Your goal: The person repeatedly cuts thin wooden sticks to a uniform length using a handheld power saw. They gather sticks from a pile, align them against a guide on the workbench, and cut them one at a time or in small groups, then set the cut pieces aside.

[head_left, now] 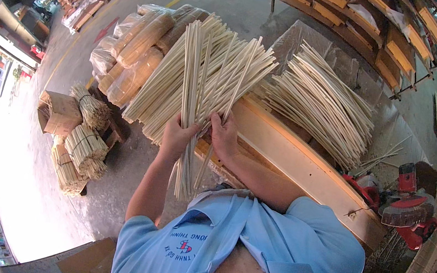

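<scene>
A bunch of long, thin pale rods (185, 160), wooden or rattan by their look, stands nearly upright in my left hand (178, 135), whose fingers are wrapped round it. Beside it, my right hand (223, 135) pinches one or two single rods (239, 83) that lean away to the upper right. Just beyond both hands lies a thick pile of the same rods (163, 92), fanned out on the left. A second pile of rods (323, 106) rests farther right, apart from my hands.
A long board-edged trough (294, 153) runs under my right forearm. A red power saw (409, 205) stands at the right. Plastic-wrapped bundles (142, 42) lie back left; tied rod bundles (84, 148) and a cardboard box (62, 114) are nearer left. Loaded racks (351, 26) stand behind.
</scene>
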`<state>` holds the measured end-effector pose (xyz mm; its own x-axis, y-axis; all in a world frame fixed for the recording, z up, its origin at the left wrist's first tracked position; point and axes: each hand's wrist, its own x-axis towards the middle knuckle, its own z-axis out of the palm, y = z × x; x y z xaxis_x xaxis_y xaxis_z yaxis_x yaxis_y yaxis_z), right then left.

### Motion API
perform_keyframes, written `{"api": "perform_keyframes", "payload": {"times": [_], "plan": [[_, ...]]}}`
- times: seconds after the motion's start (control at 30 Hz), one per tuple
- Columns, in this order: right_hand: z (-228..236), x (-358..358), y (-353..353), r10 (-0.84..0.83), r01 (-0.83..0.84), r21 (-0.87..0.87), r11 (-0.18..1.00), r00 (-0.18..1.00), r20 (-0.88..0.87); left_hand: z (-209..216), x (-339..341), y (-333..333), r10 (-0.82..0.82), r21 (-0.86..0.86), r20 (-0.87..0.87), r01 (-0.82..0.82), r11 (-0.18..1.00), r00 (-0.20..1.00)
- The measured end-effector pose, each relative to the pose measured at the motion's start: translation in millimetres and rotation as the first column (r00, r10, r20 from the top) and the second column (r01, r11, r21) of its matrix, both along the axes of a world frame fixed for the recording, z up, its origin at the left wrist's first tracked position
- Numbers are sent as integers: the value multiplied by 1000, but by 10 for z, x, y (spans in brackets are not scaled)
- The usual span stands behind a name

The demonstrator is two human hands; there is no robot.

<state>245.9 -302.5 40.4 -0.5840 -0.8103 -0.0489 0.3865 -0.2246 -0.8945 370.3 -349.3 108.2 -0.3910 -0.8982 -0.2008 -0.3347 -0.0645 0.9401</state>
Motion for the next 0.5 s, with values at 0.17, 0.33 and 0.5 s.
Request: {"api": "perform_keyframes", "payload": {"times": [0.17, 0.33, 0.5], "plan": [[32, -55, -23, 101, -97, -59, 994, 992, 81, 94, -55, 24, -29, 37, -8, 29, 999, 1000], [193, -126, 29, 235, -240, -9, 971, 939, 250, 117, -77, 19, -27, 17, 3, 27, 999, 1000], [176, -89, -4, 77, -81, 34, 996, 991, 111, 72, -159, 47, -18, -86, 50, 22, 996, 999]]}}
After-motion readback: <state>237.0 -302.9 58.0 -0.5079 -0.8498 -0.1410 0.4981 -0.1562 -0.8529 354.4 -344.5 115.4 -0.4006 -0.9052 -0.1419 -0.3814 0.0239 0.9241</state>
